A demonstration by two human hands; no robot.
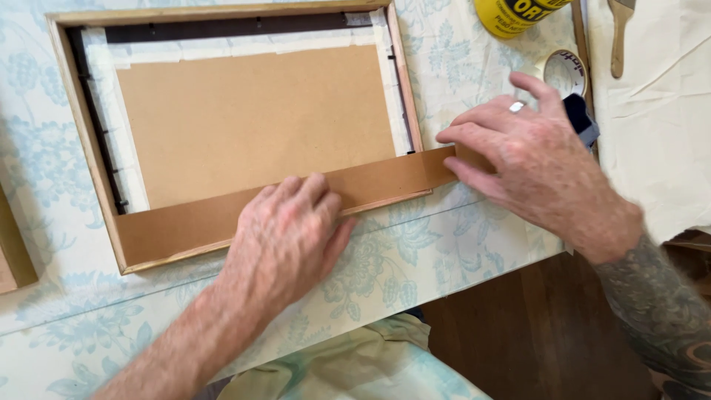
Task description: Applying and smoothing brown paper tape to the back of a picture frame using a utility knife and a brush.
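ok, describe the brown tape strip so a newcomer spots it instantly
Find the wooden picture frame lying face down on the floral tablecloth. Along its near edge runs the brown tape strip, under both hands. Unlike the white tape on the other edges, it is brown and wide.

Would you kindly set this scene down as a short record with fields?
Surface: table under a pale floral cloth
Frame: wooden frame lying face down, brown backing board showing
Tape: brown tape laid along the frame's near edge
Left hand: left hand flat, pressing the tape
Right hand: right hand holding the tape's right end past the frame corner; ring on one finger
Beyond: yellow can, tape roll, brush
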